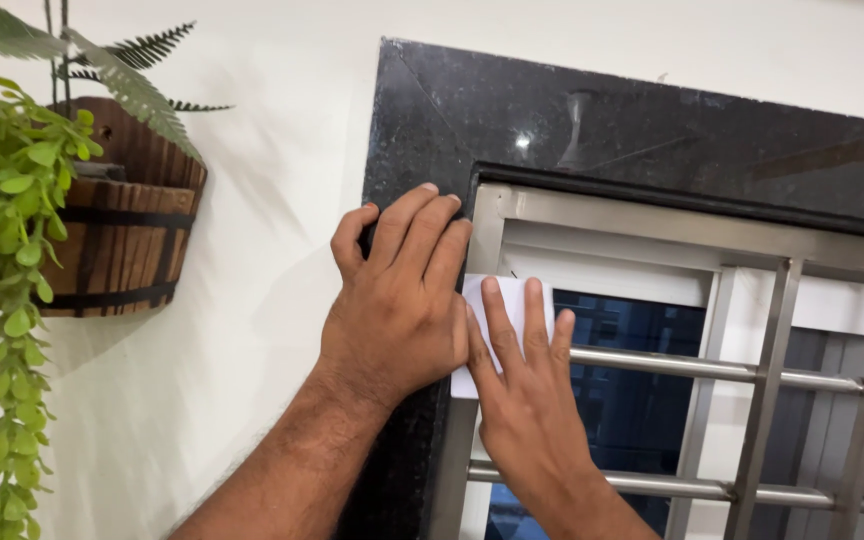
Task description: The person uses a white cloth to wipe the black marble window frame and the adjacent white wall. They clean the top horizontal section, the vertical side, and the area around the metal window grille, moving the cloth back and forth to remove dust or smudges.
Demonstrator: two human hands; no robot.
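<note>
At top left corner of window frame [422, 130], left hand [397, 300] lay flat, open, fingers spread on black stone. Right hand [527, 400] pressed white sheet [512, 300] against steel grille [752, 370], fingers flat. Risk: sheet could slip sideways if pressure eased.

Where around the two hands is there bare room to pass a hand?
Free: white wall between the wooden planter and left hand; gaps between steel grille bars. Crowded: the frame corner, where right hand presses the white pad.
</note>
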